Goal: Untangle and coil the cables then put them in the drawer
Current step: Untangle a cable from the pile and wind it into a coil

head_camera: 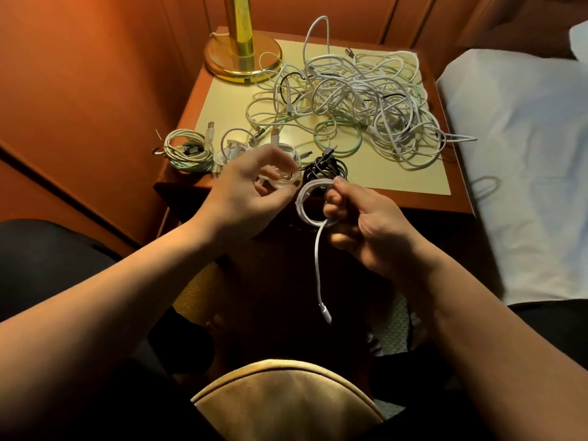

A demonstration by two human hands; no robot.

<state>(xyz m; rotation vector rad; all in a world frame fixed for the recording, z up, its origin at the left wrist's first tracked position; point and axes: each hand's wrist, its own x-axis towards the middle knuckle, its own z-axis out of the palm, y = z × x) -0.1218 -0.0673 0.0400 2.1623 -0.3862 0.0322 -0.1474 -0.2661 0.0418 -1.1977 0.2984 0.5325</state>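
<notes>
Behind both hands [318, 202], tangled cables [356, 100] beside lamp base [243, 58] on nightstand [413, 183].

Wooden bench [321, 195] with a pale yellow top. At its back left corner, a brass lamp base [243, 60]. Across the middle and right, a big tangle of cables [359, 100], mostly white. Along the front edge, three pale coils [187, 151] and one black coil [324, 168].

White cable coil [307, 202], black coil [324, 168], cream tabletop [397, 176], brass lamp base [243, 58].
</notes>
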